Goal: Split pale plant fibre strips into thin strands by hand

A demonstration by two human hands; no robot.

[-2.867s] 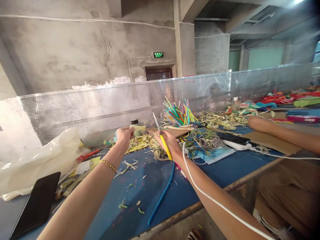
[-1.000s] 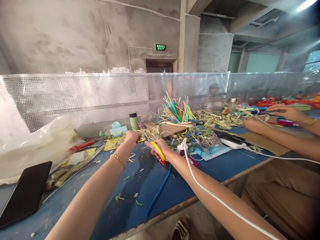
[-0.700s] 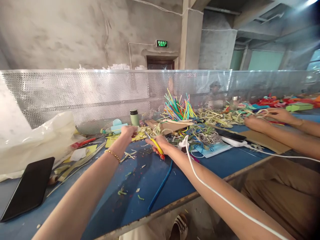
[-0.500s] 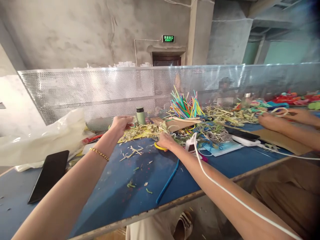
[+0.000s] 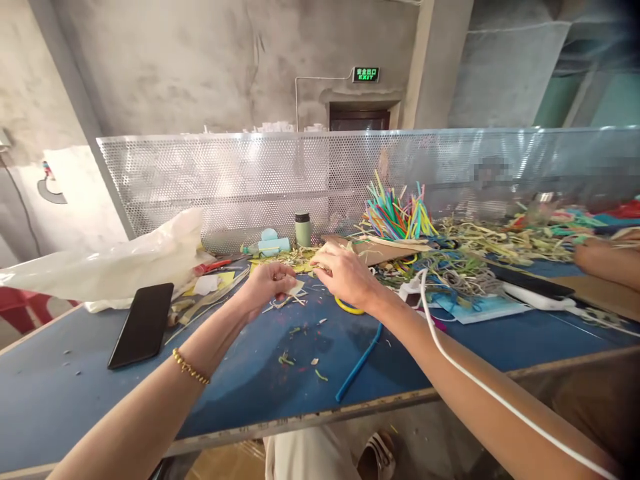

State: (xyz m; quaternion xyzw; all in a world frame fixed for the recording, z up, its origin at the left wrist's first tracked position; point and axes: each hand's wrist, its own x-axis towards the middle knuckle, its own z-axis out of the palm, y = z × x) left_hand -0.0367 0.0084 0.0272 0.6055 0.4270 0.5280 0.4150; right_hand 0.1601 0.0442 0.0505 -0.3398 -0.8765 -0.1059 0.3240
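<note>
My left hand (image 5: 270, 287) is over the blue tabletop with its fingers closed on a small pale flat piece (image 5: 297, 288). Just right of it, my right hand (image 5: 347, 275) has its fingers bent together; what they pinch, if anything, is too small to name. A gap separates the two hands. Under my right hand a yellow loop (image 5: 347, 307) lies on the table, partly hidden by the wrist. Thin pale strips (image 5: 287, 301) lie below my left hand. Behind the hands are yellowish-green scraps (image 5: 303, 257).
A phone (image 5: 143, 325) and plastic bag (image 5: 165, 243) lie left. Behind stand a green bottle (image 5: 303, 231) and a bundle of coloured sticks (image 5: 395, 213). A white cable (image 5: 453, 363) crosses my right arm. A blue stick (image 5: 359, 363) lies in front. Another person's hand (image 5: 597, 257) is at right.
My left hand has come back nearer from the scraps, with the pale piece in it. My right hand has lifted off the yellow loop. The view has swung left.
</note>
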